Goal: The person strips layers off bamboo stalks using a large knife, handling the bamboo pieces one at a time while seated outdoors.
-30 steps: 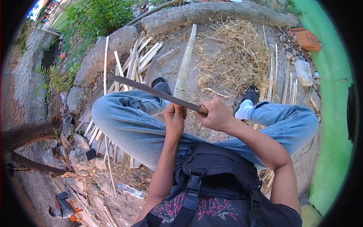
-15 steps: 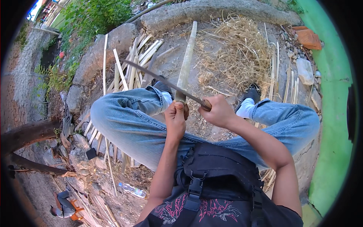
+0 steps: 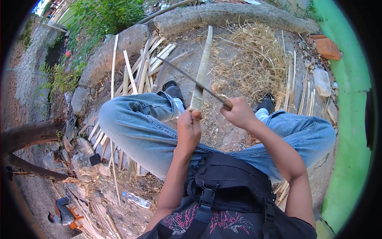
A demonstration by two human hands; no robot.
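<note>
My left hand [image 3: 189,130] grips the near end of a long pale green bamboo strip [image 3: 204,59], thumb on top. The strip points away from me between my knees. My right hand [image 3: 240,114] is closed round the handle of a long, narrow, dark-bladed knife [image 3: 181,71]. Its blade lies slantwise across the strip, a short way beyond my left hand, with the tip to the far left. Whether the edge bites into the bamboo I cannot tell.
Split bamboo strips [image 3: 145,65] are piled left of my feet, and curly shavings [image 3: 256,59] heap up at far right. A low stone curb [image 3: 234,14] bounds the far side, a green wall [image 3: 350,119] the right. A plastic bottle [image 3: 136,200] lies behind left; a person [image 3: 59,213] sits farther off.
My right hand has drawn the knife to the right, so less blade sticks out left of the strip. The strip and my left hand have shifted slightly right in view.
</note>
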